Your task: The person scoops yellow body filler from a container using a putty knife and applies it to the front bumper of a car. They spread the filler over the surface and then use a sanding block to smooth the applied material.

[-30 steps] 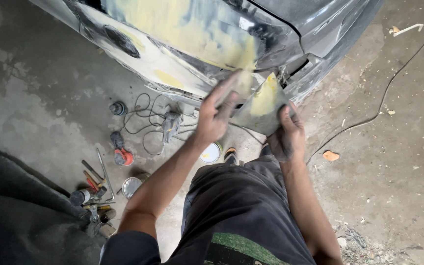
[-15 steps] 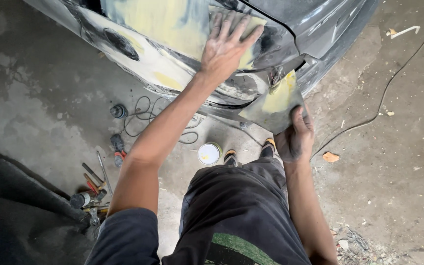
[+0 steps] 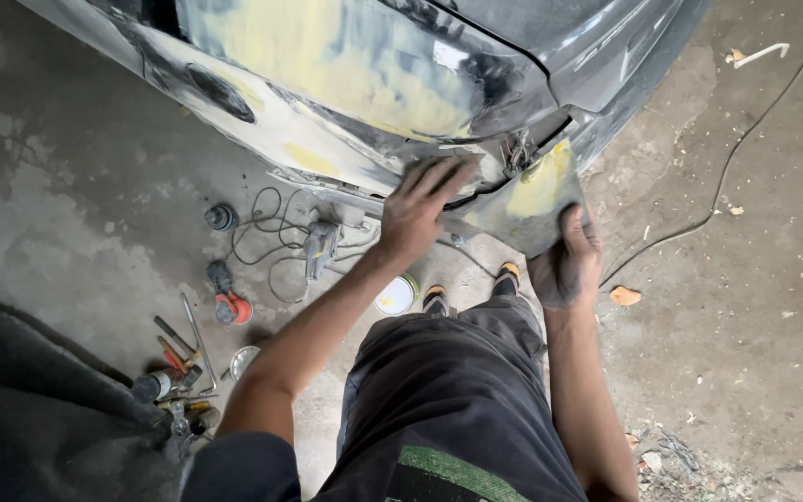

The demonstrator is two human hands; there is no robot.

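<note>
Overhead view, person standing at dark car body panel (image 3: 364,84) patched with yellow filler.

Left hand (image 3: 420,204) flat, fingers spread and released, palm pressed on panel's lower edge, seemingly feeling the surface.

Right hand (image 3: 564,265) grips lower edge of loose bumper corner (image 3: 536,200), fingers curled under it, likely steadying it.

Near left on concrete floor (image 3: 67,186): cabled power sander (image 3: 320,244), red tool (image 3: 230,305), small hand tools (image 3: 174,358), white tin (image 3: 395,296) by feet, within reach.

container: round white tin (image 3: 396,296) with yellow smear lying on the concrete floor (image 3: 67,214) | position: just beside the person's shoes | labels, signs, screens: none showing
</note>
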